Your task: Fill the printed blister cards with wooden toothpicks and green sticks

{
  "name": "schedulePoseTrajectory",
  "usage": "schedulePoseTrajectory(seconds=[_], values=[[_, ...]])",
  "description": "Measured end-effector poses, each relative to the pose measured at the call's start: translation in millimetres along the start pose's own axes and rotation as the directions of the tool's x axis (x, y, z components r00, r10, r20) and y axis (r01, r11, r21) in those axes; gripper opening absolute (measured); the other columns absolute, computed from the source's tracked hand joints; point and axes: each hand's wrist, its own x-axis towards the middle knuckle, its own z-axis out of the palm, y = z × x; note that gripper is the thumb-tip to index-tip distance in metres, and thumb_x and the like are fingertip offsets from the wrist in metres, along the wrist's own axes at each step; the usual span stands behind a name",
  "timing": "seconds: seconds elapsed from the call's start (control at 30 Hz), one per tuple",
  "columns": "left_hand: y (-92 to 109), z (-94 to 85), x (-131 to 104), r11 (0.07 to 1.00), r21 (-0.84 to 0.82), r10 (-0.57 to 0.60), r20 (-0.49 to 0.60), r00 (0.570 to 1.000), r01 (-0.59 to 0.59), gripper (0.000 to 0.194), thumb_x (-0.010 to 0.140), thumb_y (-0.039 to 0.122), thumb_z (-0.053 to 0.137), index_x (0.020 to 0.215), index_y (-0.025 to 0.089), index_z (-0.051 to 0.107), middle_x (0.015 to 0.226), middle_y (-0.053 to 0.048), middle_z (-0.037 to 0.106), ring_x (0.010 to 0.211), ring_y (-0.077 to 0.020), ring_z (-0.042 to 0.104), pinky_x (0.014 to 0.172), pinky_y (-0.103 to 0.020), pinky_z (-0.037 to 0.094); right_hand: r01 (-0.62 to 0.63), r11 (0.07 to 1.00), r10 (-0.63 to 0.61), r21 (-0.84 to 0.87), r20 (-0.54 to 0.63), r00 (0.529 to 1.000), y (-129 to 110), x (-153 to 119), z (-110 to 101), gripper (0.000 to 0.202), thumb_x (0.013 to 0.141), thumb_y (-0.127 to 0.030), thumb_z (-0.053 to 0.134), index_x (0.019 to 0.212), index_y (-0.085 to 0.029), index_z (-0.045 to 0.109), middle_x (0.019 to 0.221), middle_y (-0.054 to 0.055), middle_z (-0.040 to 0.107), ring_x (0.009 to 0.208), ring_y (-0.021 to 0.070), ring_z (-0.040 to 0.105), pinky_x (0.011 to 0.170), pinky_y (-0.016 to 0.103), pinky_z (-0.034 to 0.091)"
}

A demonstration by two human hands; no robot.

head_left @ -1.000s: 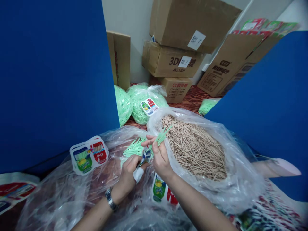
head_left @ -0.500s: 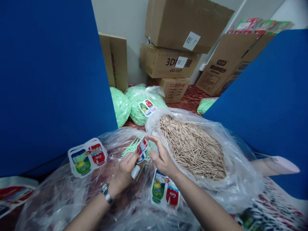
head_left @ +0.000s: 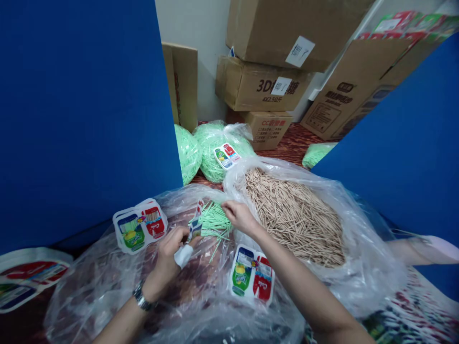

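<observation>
My left hand (head_left: 171, 251) is closed on a small printed card pack (head_left: 195, 223), seen nearly edge-on. Something white (head_left: 183, 255) lies against its fingers. Beside the pack is a heap of thin green sticks (head_left: 215, 220) in an open clear plastic bag (head_left: 118, 282). At the heap's right edge, my right hand (head_left: 239, 216) has its fingers pinched together; what they hold, if anything, is hidden. Below it, another printed pack (head_left: 252, 275) with a green bottle and a red can picture lies on the plastic. A stack of such packs (head_left: 139, 225) rests to the left.
A second open bag (head_left: 373, 267) full of brown sticks (head_left: 294, 217) lies to the right. Bags of green sticks (head_left: 211, 138) stand behind, one with a printed card (head_left: 226, 155) on it. Blue panels (head_left: 86, 105) flank both sides. Cardboard boxes (head_left: 265, 86) are stacked at the back.
My right hand has left the card pack and closed its fingers by the green sticks. My left hand has tilted the pack nearly edge-on. The whole view has shifted slightly.
</observation>
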Motion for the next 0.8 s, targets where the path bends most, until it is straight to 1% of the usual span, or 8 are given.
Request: schedulePoseTrajectory(seconds=[0.07, 0.17, 0.23, 0.33, 0.43, 0.53, 0.63, 0.8], values=[[-2, -2.6, -3, 1.000, 0.004, 0.014, -0.021, 1.000, -0.014, 0.014, 0.085, 0.025, 0.063, 0.078, 0.019, 0.052, 0.070, 0.002, 0.055, 0.059, -0.0117, 0.051, 0.056, -0.023, 0.039, 0.031, 0.986, -0.005, -0.161, 0.160, 0.987, 2, 3, 21, 0.021, 0.091, -0.015, 0.044, 0.101, -0.016, 0.062, 0.097, 0.007, 0.068, 0.091, 0.0174, 0.062, 0.080, 0.027, 0.046], [0, -5.5, -5, 0.997, -0.008, 0.073, -0.038, 0.997, -0.074, 0.011, 0.083, 0.020, 0.064, 0.081, 0.019, 0.053, 0.074, 0.000, 0.057, 0.063, -0.0132, 0.054, 0.059, -0.024, 0.041, 0.084, 0.965, -0.021, -0.248, 0.249, 0.968, -5, 2, 46, 0.018, 0.087, -0.010, 0.047, 0.095, -0.015, 0.062, 0.092, 0.010, 0.066, 0.092, 0.0212, 0.060, 0.076, 0.030, 0.047], [2, -6.9, -8, 0.992, -0.026, 0.123, -0.022, 0.992, -0.123, 0.010, 0.083, 0.015, 0.063, 0.085, 0.019, 0.054, 0.077, -0.001, 0.059, 0.068, -0.0152, 0.056, 0.062, -0.026, 0.043, 0.133, 0.946, -0.042, -0.295, 0.293, 0.955, -9, 0, 53, 0.017, 0.088, -0.009, 0.046, 0.095, -0.015, 0.060, 0.092, 0.011, 0.065, 0.093, 0.0227, 0.058, 0.076, 0.032, 0.046], [1, -6.8, -12, 0.981, -0.042, 0.191, 0.002, 0.982, -0.191, 0.013, 0.083, 0.009, 0.060, 0.091, 0.018, 0.054, 0.078, -0.003, 0.060, 0.071, -0.0171, 0.057, 0.064, -0.029, 0.044, 0.196, 0.922, -0.078, -0.334, 0.334, 0.939, -9, -2, 48, 0.017, 0.090, -0.011, 0.045, 0.099, -0.016, 0.058, 0.092, 0.010, 0.065, 0.093, 0.0231, 0.057, 0.077, 0.034, 0.046], [-2, -3.9, -15, 0.974, -0.043, 0.224, 0.010, 0.974, -0.224, 0.016, 0.083, 0.006, 0.057, 0.094, 0.017, 0.055, 0.079, -0.005, 0.061, 0.072, -0.0182, 0.057, 0.065, -0.030, 0.045, 0.223, 0.902, -0.094, -0.369, 0.336, 0.937, -6, -2, 41, 0.021, 0.090, -0.011, 0.043, 0.105, -0.016, 0.056, 0.097, 0.011, 0.063, 0.095, 0.0233, 0.056, 0.075, 0.033, 0.046], [-1, -1.9, -14, 0.966, -0.033, 0.258, 0.020, 0.966, -0.258, 0.017, 0.084, 0.005, 0.053, 0.095, 0.017, 0.055, 0.078, -0.006, 0.061, 0.073, -0.0185, 0.057, 0.066, -0.030, 0.046, 0.246, 0.887, -0.106, -0.390, 0.347, 0.932, -8, -1, 46, 0.019, 0.091, -0.012, 0.043, 0.102, -0.015, 0.058, 0.096, 0.012, 0.063, 0.096, 0.0244, 0.056, 0.075, 0.034, 0.046], [4, -3.4, -12, 0.947, -0.032, 0.321, 0.025, 0.947, -0.320, 0.017, 0.084, 0.006, 0.053, 0.098, 0.016, 0.054, 0.079, -0.007, 0.062, 0.072, -0.0186, 0.057, 0.066, -0.031, 0.047, 0.276, 0.877, -0.124, -0.392, 0.371, 0.920, -11, -1, 55, 0.016, 0.090, -0.013, 0.045, 0.097, -0.014, 0.060, 0.092, 0.012, 0.065, 0.091, 0.0246, 0.059, 0.075, 0.035, 0.046], [1, -4.3, -16, 0.921, -0.002, 0.389, 0.000, 0.921, -0.389, 0.014, 0.086, 0.009, 0.052, 0.098, 0.015, 0.056, 0.077, -0.007, 0.063, 0.073, -0.0191, 0.058, 0.066, -0.032, 0.049, 0.280, 0.876, -0.132, -0.392, 0.363, 0.922, -4, -2, 50, 0.022, 0.088, -0.010, 0.045, 0.106, -0.013, 0.057, 0.093, 0.012, 0.064, 0.089, 0.0236, 0.060, 0.072, 0.032, 0.046]])
